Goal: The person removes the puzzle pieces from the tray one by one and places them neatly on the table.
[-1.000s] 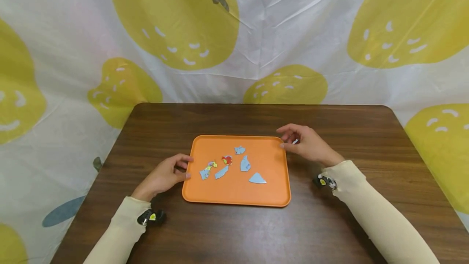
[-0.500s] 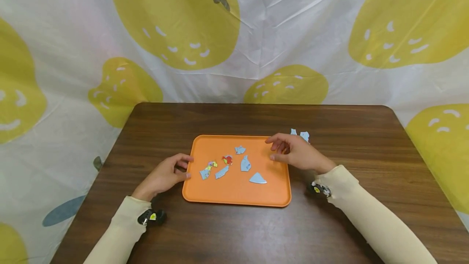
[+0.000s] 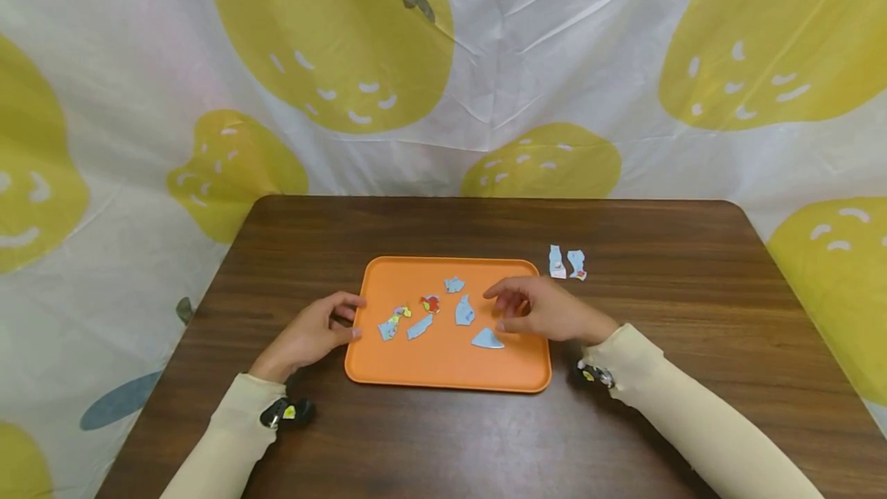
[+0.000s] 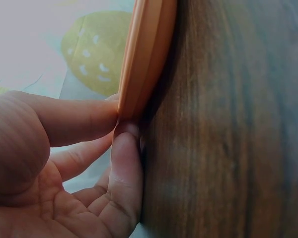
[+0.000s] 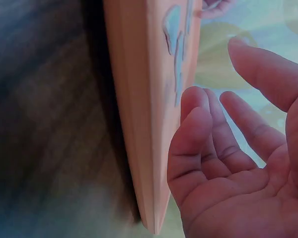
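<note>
My left hand [image 3: 308, 336] grips the left rim of an orange tray [image 3: 443, 366] between thumb and fingers; the left wrist view shows the thumb [image 4: 84, 119] on the rim. Above the tray's right part hovers my right hand [image 3: 550, 310], fingers loosely bent and holding nothing. Its thumb tip is close by a light-blue triangular piece [image 3: 487, 339] with a curved edge. Other flat, irregular pieces lie on the tray: a tall blue one [image 3: 464, 311], a small jagged one [image 3: 453, 284], a red-printed one [image 3: 430, 303], a long blue strip [image 3: 419, 327] and a yellow-and-blue one [image 3: 389, 328].
Two light-blue printed pieces, one left [image 3: 557, 263] and one right [image 3: 577, 263], lie side by side on the brown wooden table [image 3: 665, 252] beyond the tray's right back corner. A white curtain [image 3: 540, 83] with yellow fruit prints hangs behind the table.
My right hand lets go of a piece beyond the tray's back right corner and moves left and nearer over the tray, uncovering two pieces on the table. My left hand stays on the rim.
</note>
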Available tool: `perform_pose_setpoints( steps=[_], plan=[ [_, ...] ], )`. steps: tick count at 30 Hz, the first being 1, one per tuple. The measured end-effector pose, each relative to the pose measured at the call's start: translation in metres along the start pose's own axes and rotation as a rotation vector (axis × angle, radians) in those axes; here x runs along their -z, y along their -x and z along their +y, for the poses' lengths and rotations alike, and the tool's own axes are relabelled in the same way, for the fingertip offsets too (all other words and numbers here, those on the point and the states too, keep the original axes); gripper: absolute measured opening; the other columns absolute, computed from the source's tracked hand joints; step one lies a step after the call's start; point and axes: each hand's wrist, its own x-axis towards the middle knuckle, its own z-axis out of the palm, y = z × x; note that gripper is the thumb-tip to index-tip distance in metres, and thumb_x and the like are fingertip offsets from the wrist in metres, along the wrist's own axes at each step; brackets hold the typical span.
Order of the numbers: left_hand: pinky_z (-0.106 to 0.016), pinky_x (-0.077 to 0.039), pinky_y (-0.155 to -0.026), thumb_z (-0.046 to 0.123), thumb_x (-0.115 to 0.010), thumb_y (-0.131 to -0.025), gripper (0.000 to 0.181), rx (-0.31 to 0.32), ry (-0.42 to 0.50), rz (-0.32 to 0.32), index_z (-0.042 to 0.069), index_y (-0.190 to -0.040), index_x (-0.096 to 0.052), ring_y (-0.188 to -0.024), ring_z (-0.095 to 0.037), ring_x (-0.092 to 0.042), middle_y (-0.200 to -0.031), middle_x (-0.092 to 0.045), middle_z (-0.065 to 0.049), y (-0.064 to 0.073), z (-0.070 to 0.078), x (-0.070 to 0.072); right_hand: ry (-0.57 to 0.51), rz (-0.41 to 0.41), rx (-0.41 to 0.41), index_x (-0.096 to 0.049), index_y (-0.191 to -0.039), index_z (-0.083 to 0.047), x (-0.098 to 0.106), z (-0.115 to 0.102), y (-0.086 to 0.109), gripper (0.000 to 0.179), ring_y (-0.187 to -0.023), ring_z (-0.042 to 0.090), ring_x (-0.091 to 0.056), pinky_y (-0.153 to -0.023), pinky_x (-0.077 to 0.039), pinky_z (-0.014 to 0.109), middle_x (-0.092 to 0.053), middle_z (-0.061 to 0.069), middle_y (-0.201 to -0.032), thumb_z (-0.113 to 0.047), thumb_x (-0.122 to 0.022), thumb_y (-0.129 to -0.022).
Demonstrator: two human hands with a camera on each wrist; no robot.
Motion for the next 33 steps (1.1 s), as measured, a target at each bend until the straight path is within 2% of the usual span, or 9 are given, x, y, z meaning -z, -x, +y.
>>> perform_pose_setpoints(
  steps=[4, 8, 16, 22, 28, 33],
  plan=[
    [-0.031, -0.05, -0.07, 0.009, -0.078, -0.095, 0.045, 0.001, 0.003, 0.004, 0.011, -0.138, -0.065, -0.08, -0.021, -0.061, -0.121, -0.066, -0.017, 0.0, -0.001, 0.0, -0.039, -0.027, 0.012, -0.07, -0.131, -0.002, -0.006, 0.002, 0.0, 0.048, -0.085, 0.013, -0.07, -0.079, -0.058, 0.027, -0.075, 0.009, -0.104, -0.012, -0.087, -0.087],
    [-0.03, -0.051, -0.071, 0.008, -0.077, -0.095, 0.045, 0.003, 0.011, -0.006, 0.01, -0.139, -0.064, -0.083, -0.021, -0.063, -0.121, -0.066, -0.018, 0.0, -0.002, -0.001, -0.047, -0.056, 0.006, -0.071, -0.131, -0.005, -0.013, 0.008, 0.001, 0.052, -0.087, 0.017, -0.067, -0.077, -0.057, 0.026, -0.074, 0.007, -0.105, -0.018, -0.091, -0.085],
    [-0.032, -0.053, -0.073, 0.008, -0.077, -0.096, 0.045, -0.012, 0.017, -0.012, 0.008, -0.139, -0.064, -0.086, -0.021, -0.064, -0.121, -0.065, -0.019, 0.0, -0.001, 0.001, 0.07, -0.094, 0.018, -0.074, -0.129, -0.008, -0.014, 0.006, 0.0, 0.047, -0.082, 0.016, -0.062, -0.075, -0.053, 0.024, -0.067, 0.002, -0.1, -0.018, -0.09, -0.086],
    [-0.032, -0.053, -0.074, 0.008, -0.076, -0.096, 0.045, -0.015, 0.023, -0.008, 0.009, -0.139, -0.064, -0.086, -0.021, -0.064, -0.121, -0.065, -0.018, -0.001, -0.002, 0.001, 0.131, -0.106, 0.023, -0.079, -0.114, -0.013, -0.015, 0.002, -0.001, 0.032, -0.079, 0.013, -0.059, -0.072, -0.051, 0.023, -0.064, 0.0, -0.094, -0.015, -0.09, -0.085],
    [-0.032, -0.052, -0.072, 0.009, -0.077, -0.096, 0.044, -0.008, 0.018, -0.002, 0.01, -0.138, -0.064, -0.085, -0.021, -0.063, -0.121, -0.066, -0.017, -0.001, -0.004, 0.0, 0.111, -0.1, 0.012, -0.075, -0.103, -0.019, -0.016, 0.004, -0.001, 0.027, -0.08, 0.012, -0.058, -0.072, -0.051, 0.025, -0.065, -0.004, -0.092, -0.014, -0.091, -0.082],
    [-0.032, -0.052, -0.073, 0.008, -0.077, -0.095, 0.044, -0.009, 0.02, 0.004, 0.01, -0.138, -0.065, -0.084, -0.021, -0.063, -0.12, -0.066, -0.017, -0.001, -0.003, 0.0, 0.048, -0.088, 0.017, -0.07, -0.101, -0.017, -0.016, 0.007, -0.001, 0.025, -0.075, 0.01, -0.061, -0.07, -0.052, 0.025, -0.066, -0.006, -0.082, -0.006, -0.085, -0.085]
  ],
)
